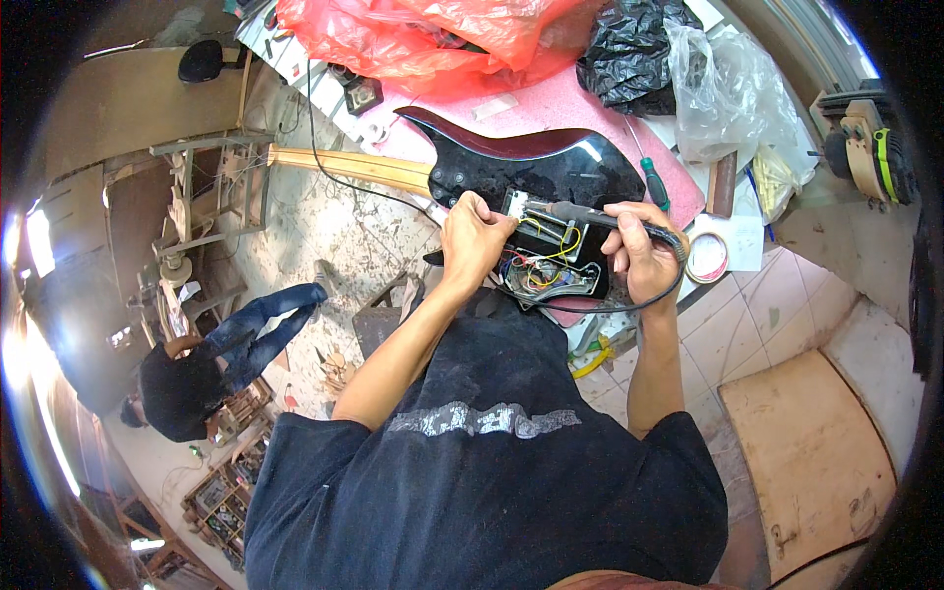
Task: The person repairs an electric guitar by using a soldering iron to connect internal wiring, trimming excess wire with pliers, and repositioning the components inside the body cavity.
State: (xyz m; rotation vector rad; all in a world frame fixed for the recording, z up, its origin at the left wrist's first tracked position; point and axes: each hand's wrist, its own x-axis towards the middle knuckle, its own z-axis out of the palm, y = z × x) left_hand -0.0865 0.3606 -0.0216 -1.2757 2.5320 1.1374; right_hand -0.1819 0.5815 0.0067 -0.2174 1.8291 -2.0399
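A dark, glossy electric guitar [551, 162] lies face down on a pink sheet, its pale wooden neck [344, 165] stretching left past the table. Yellow and other coloured wires [541, 275] show in its opened rear cavities. My right hand [644, 251] grips a soldering iron [580, 213] by its dark handle, the tip pointing left at a metal plate [515, 204] in the upper cavity. Beside that tip, my left hand [476, 236] is closed in a pinch; what its fingertips hold is too small to make out. The iron's black cord loops around below my right hand.
A green-handled screwdriver [654, 185] and a tape roll [707, 258] lie right of the guitar. Red plastic bags [423, 44], a black bag [629, 59] and a clear bag [733, 93] cover the table's far side. Another person [187, 383] works low at the left, near wooden frames.
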